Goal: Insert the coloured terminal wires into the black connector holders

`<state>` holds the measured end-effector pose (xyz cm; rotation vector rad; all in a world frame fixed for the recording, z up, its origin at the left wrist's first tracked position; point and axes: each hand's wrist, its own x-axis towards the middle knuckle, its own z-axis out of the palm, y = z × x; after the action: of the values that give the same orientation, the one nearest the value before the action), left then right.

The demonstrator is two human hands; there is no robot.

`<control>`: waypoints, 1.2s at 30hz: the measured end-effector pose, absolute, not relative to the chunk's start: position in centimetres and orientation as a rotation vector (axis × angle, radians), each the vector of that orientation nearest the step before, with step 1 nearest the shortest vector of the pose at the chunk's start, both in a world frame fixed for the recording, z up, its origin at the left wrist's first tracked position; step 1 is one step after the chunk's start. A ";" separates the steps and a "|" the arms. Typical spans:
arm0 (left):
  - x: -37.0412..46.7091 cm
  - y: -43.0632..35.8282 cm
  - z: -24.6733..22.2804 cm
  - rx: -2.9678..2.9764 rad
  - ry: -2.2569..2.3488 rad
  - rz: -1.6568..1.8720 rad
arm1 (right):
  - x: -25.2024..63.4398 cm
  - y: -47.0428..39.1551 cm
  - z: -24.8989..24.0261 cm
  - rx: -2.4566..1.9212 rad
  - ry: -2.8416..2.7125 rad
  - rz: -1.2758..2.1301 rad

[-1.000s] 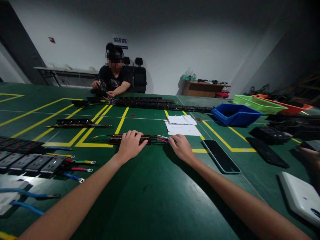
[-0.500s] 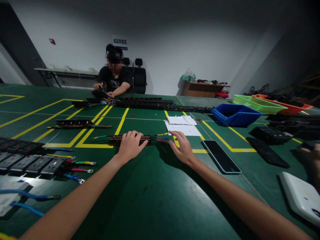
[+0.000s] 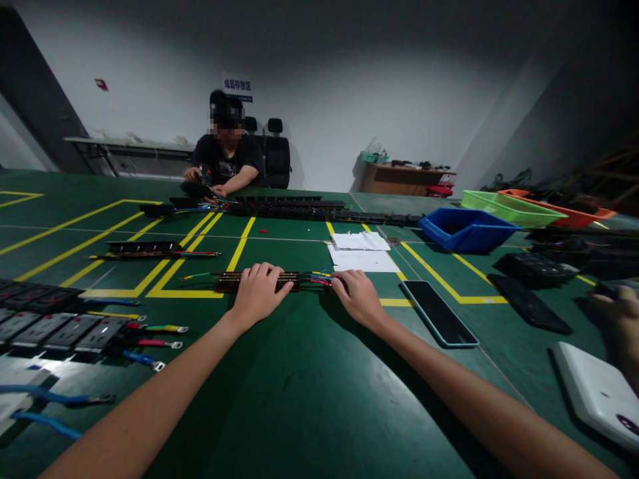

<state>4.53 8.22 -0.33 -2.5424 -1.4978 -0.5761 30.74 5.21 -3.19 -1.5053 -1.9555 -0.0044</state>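
Observation:
My left hand (image 3: pixel 259 298) lies over the middle of a narrow dark power strip (image 3: pixel 227 282), its fingers closed around the far edge and its thumb along the near side. Lengthwise brass-coloured bars show on the strip's upper face. From the right end come blue, yellow, red and pink wires (image 3: pixel 318 280), and a green-yellow wire (image 3: pixel 194 275) sticks out at the left. My right hand (image 3: pixel 358 297) is closed on the ends of the right-side wires, palm down; its fingertips are partly hidden.
A phone (image 3: pixel 439 314) and a white device (image 3: pixel 596 392) lie to the right. Paper sheets (image 3: pixel 362 259) are beyond my right hand. A blue bin (image 3: pixel 469 229) stands farther right. Socket strips (image 3: pixel 74 332) with cable lugs lie at left. Across the table sits a person (image 3: pixel 227 156); another hand (image 3: pixel 619 319) shows at right.
My right hand has moved slightly left and its fingers have closed on the wire ends. My left hand stays on the power strip.

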 end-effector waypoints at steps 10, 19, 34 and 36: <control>4.5 8.2 -0.2 -2.552 -1.498 -0.570 | 30.8 4.2 -2.7 -1.199 -1.897 0.010; 4.5 8.3 -0.2 -2.547 -1.490 -0.566 | 30.6 4.6 -2.7 -1.395 -1.907 0.010; 4.5 8.3 -0.3 -2.554 -1.480 -0.591 | 30.7 4.7 -3.1 -1.634 -1.862 -0.129; 4.5 8.3 -0.2 -2.559 -1.484 -0.589 | 30.7 4.7 -3.1 -1.644 -1.917 -0.125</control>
<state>4.47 8.28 -0.19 -2.5592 -1.4835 -0.5892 30.66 4.72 -3.07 -1.6440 -1.9170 -0.1250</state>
